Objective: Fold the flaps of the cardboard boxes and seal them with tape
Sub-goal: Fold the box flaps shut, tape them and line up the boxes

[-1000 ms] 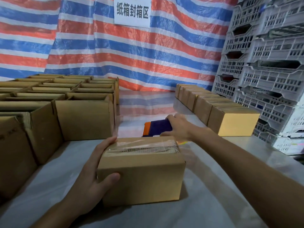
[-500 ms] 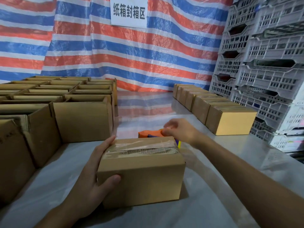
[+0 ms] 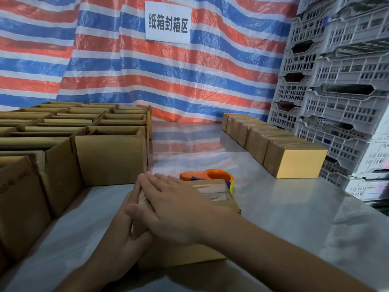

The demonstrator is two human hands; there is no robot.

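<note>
The right hand (image 3: 179,211) is being laid flat on the top of the cardboard box (image 3: 183,256), with its fingers straight and close together, and they are being pressed on the left part of the clear tape (image 3: 212,191) that is running along the closed flaps. The left hand (image 3: 124,239) is being kept against the left end of the same box, its fingers stretched along the side, nothing being gripped inside it; where its thumb lies cannot be told, because it is being covered by the right hand. The box is being supported by the metal table (image 3: 294,218), near the front edge, in the middle. Just behind the box, an orange tape dispenser (image 3: 210,174) is lying on the table, and no hand is touching it. At the left, many open boxes (image 3: 109,159) are being kept close together, flaps up. At the right, a row of closed boxes (image 3: 294,163) is being lined up beside stacked grey crates (image 3: 336,102). Behind everything, a striped tarp (image 3: 147,81) is hanging with a white sign (image 3: 168,23) on it.
</note>
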